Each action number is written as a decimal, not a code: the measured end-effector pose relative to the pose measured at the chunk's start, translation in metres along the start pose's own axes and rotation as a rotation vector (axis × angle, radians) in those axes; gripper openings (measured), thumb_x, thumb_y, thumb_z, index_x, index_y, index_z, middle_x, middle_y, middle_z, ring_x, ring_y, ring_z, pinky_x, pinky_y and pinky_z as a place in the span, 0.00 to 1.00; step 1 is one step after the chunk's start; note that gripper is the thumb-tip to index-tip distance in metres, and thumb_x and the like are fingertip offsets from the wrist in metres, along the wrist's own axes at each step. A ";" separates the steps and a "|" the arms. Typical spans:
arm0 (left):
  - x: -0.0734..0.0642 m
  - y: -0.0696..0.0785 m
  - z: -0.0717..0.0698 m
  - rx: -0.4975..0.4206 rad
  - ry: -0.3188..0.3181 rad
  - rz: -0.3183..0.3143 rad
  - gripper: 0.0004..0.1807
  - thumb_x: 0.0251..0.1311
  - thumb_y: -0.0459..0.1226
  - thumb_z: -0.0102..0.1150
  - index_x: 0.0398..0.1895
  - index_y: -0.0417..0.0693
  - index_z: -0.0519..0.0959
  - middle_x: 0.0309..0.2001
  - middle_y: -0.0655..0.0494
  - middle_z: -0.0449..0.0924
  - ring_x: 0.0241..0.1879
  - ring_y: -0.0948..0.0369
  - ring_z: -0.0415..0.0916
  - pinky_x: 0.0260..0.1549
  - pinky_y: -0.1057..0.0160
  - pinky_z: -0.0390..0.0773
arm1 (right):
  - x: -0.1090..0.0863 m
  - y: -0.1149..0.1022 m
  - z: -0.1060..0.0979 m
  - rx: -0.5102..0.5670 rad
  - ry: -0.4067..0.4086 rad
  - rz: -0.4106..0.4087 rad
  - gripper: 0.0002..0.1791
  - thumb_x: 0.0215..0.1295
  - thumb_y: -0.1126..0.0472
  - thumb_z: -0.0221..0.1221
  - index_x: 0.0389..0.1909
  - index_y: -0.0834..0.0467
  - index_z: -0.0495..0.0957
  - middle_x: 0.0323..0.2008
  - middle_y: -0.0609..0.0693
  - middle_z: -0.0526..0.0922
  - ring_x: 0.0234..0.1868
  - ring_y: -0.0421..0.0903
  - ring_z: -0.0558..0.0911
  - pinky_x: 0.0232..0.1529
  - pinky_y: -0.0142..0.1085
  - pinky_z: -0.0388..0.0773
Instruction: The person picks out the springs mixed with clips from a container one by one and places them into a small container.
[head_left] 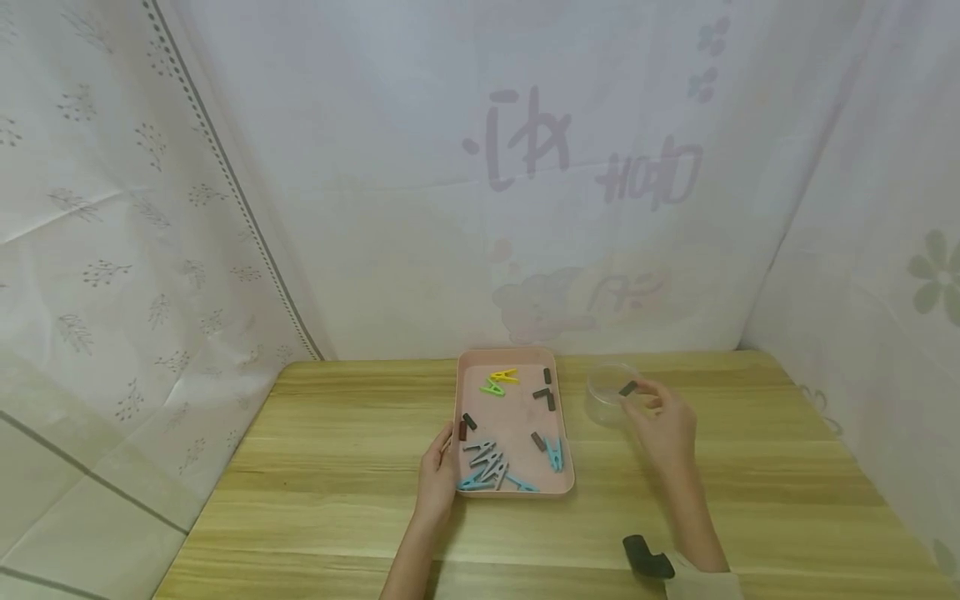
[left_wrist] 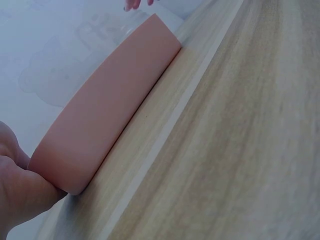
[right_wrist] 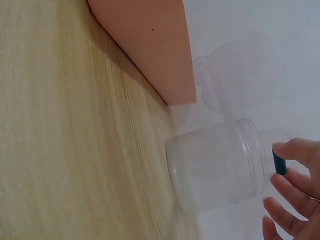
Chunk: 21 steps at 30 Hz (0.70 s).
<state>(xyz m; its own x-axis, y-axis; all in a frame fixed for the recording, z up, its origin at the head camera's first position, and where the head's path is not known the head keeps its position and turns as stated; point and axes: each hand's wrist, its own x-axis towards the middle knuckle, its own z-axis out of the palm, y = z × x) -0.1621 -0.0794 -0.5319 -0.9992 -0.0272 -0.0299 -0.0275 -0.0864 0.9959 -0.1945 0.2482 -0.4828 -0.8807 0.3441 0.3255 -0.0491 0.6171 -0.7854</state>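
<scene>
My left hand [head_left: 437,479] grips the left side wall of a pink tray [head_left: 510,421], near its front corner in the left wrist view. Between thumb and fingers of my right hand [head_left: 667,429] is a small dark ridged cylinder [right_wrist: 279,162]. It is held at the open mouth of a clear plastic jar [right_wrist: 215,170], which stands upright to the right of the tray. Inside the tray lie a yellow clothespin [head_left: 504,377], a green clothespin [head_left: 492,388], several grey clothespins [head_left: 486,458], blue clothespins [head_left: 554,455] and several dark cylinders [head_left: 547,376].
The wooden table [head_left: 337,467] extends on both sides of the tray and in front of it. Pale printed curtains [head_left: 405,250] hang behind the table and along both sides. A black object [head_left: 647,558] sits by the right sleeve.
</scene>
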 end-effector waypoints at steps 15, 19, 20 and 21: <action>-0.001 0.002 0.001 0.003 0.004 0.002 0.27 0.79 0.33 0.36 0.76 0.32 0.54 0.70 0.33 0.65 0.68 0.42 0.67 0.67 0.47 0.67 | 0.004 0.007 -0.002 -0.015 0.010 0.012 0.22 0.64 0.60 0.67 0.56 0.64 0.79 0.52 0.63 0.83 0.50 0.62 0.79 0.42 0.45 0.74; 0.000 0.002 0.001 0.016 0.013 0.014 0.26 0.79 0.32 0.36 0.76 0.31 0.55 0.69 0.33 0.66 0.68 0.42 0.67 0.67 0.46 0.67 | 0.005 0.007 -0.003 -0.026 0.010 0.007 0.22 0.63 0.61 0.67 0.56 0.66 0.78 0.52 0.65 0.83 0.49 0.63 0.79 0.43 0.49 0.76; 0.000 0.002 0.001 0.018 0.015 0.013 0.26 0.79 0.32 0.36 0.76 0.31 0.55 0.70 0.33 0.65 0.68 0.42 0.66 0.67 0.46 0.67 | 0.005 0.008 -0.003 -0.028 0.011 0.005 0.22 0.63 0.61 0.67 0.56 0.66 0.78 0.52 0.65 0.83 0.49 0.63 0.79 0.43 0.50 0.76; 0.000 0.002 0.001 0.026 0.016 0.018 0.26 0.79 0.31 0.36 0.75 0.31 0.55 0.70 0.32 0.65 0.68 0.41 0.66 0.67 0.46 0.67 | 0.005 0.008 -0.003 -0.029 0.012 0.004 0.22 0.63 0.61 0.68 0.56 0.67 0.78 0.52 0.65 0.82 0.48 0.63 0.79 0.43 0.50 0.76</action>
<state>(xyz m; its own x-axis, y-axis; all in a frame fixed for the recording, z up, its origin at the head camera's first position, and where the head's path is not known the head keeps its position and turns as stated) -0.1624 -0.0781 -0.5301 -0.9989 -0.0444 -0.0131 -0.0104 -0.0598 0.9982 -0.1978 0.2569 -0.4857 -0.8753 0.3544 0.3289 -0.0322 0.6359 -0.7711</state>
